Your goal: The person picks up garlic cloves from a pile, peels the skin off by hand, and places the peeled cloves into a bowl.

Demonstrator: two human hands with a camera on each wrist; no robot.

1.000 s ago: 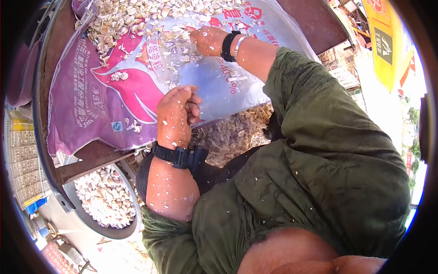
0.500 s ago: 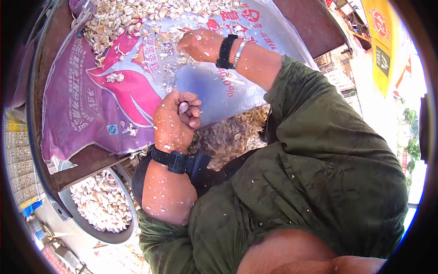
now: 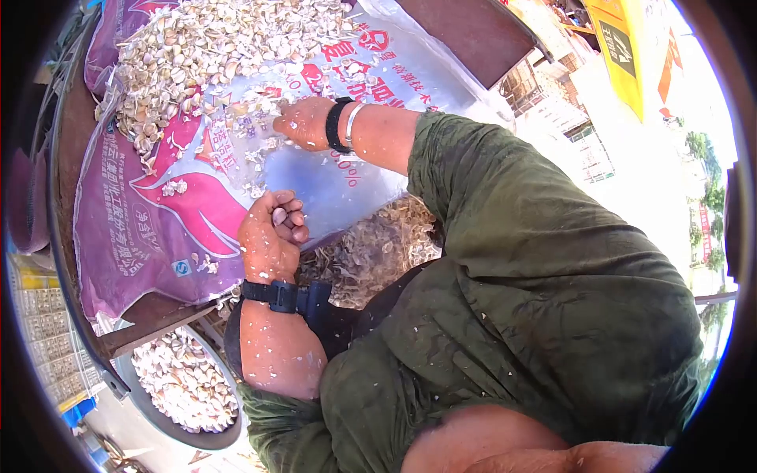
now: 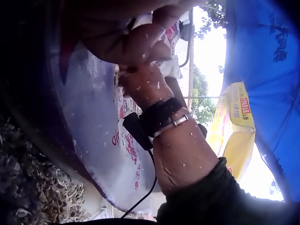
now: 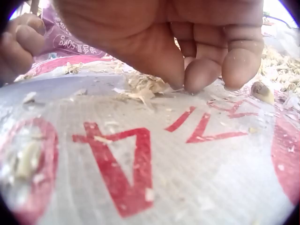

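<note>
In the head view, my left hand [image 3: 268, 232] is turned palm up at the near edge of the plastic sack [image 3: 118, 229]. Its curled fingers cradle a garlic clove [image 3: 280, 215]. My right hand [image 3: 306, 124] is lowered onto the sack, close to the loose skins. The right wrist view shows its thumb meeting the fingertips [image 5: 202, 75] right at the printed plastic, with a small pale clove partly hidden between them. Another clove [image 5: 262, 92] lies beside these fingers. A big heap of garlic cloves [image 3: 213, 55] covers the far part of the sack.
The sack drapes over a brown table [image 3: 473, 31] with a raised rim at left. Below its near left corner stands a grey basin [image 3: 225, 430] of cloves. Dry husks [image 3: 378, 252] are piled between table and body. Garlic skins [image 3: 175, 188] dot the sack.
The left hand has rolled from back up to palm up, bringing the garlic clove into sight. My right hand has come nearer the body along the sack. The head view has shifted.
</note>
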